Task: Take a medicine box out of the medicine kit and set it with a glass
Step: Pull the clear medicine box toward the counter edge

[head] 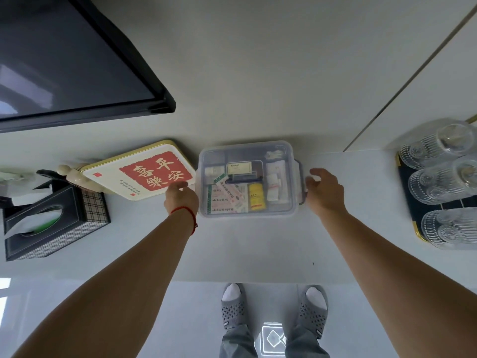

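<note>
The medicine kit (249, 148) is a clear plastic box with its lid on, standing at the back of the white counter. Through the lid I see several medicine boxes, a white one (239, 167) near the middle and a yellow bottle (256, 197). My left hand (180, 197) is at the kit's left side, fingers curled by the edge. My right hand (325, 190) is at the kit's right side clip, fingers spread. Neither hand holds anything. Ribbed glasses (436, 182) stand upside down on a dark tray at the far right.
A cream tin (113, 174) with a red label lies left of the kit. A checked tissue box (51, 223) sits at the far left. A dark screen (72, 60) hangs on the wall above. The dark gold-rimmed tray (405, 200) holds the glasses. My feet show below the counter edge.
</note>
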`<state>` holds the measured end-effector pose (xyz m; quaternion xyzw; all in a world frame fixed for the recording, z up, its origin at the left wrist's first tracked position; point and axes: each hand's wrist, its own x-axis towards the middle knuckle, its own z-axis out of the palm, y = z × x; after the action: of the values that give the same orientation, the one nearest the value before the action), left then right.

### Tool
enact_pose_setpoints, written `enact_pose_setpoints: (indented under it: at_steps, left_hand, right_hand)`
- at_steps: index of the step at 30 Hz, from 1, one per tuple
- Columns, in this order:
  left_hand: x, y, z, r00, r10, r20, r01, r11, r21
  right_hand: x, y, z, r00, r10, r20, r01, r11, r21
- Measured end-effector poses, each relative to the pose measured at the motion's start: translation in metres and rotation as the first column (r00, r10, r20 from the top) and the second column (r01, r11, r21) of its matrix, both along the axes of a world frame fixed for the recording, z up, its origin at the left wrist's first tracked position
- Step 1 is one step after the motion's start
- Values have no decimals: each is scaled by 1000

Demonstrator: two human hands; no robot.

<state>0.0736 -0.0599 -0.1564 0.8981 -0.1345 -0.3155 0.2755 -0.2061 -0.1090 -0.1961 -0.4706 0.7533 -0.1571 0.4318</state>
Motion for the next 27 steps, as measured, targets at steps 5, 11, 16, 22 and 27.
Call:
enact_pose_setpoints:
  at_steps: [5,11,16,22,27]
  left_hand:
    - [-16,6,14,934,-269,236,288,956,-49]
    - [-46,4,29,956,-274,-102,258,954,-151]
    - [-41,10,40,963,-236,-132,210,959,-190]
    - [-8,61,61,990,-98,-103,68,963,-259]
    - [69,140,50,981,163,-107,-185,954,-237]
  right_hand:
    - [-3,8,26,984,97,-149,-119,982,-146]
    - [34,23,42,959,242,151,-244,970,-4]
    - [37,24,56,968,236,89,-232,971,-53]
    - [54,66,97,887,454,-89,-458,834,-308]
    - [104,115,113,745,667,-36,-643,701,-308]
